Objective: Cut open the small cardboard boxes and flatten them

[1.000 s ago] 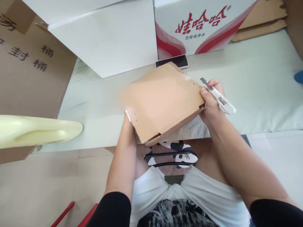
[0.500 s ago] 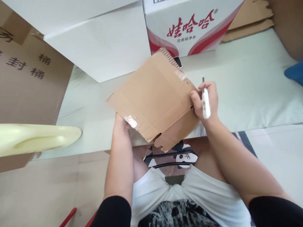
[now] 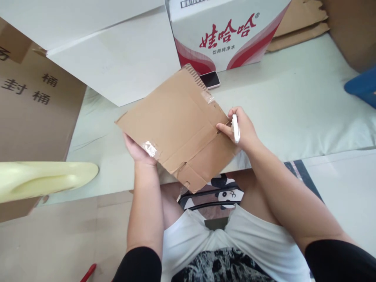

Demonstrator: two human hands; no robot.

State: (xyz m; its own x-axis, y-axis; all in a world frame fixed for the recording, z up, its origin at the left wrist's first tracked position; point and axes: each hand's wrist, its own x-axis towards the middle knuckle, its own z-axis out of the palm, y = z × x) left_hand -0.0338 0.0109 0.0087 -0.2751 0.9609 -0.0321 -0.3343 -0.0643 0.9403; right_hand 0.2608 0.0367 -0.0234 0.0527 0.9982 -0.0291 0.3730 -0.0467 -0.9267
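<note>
A flattened piece of brown cardboard (image 3: 173, 117) is held tilted in front of me, with bits of clear tape on two edges and slots in its lower flap. My left hand (image 3: 139, 152) grips its lower left edge from beneath, most of the fingers hidden under it. At the right edge, my right hand (image 3: 241, 127) has a white utility knife (image 3: 235, 128) tucked in its grasp. That hand's thumb lies on the cardboard by a slot. Just beyond the striped edge a phone (image 3: 210, 80) lies on the pale green cloth (image 3: 290, 105).
White boxes (image 3: 117, 58) and a red-and-white carton (image 3: 232, 35) stand at the back. A large brown carton (image 3: 35, 113) is on the left, near a pale yellow curved object (image 3: 53, 178). Folded cardboard (image 3: 296, 37) and a blue object (image 3: 362, 86) are on the right.
Both hands and the cardboard have shifted left, uncovering more of the phone. More of my left hand shows, and my right thumb reaches further onto the cardboard.
</note>
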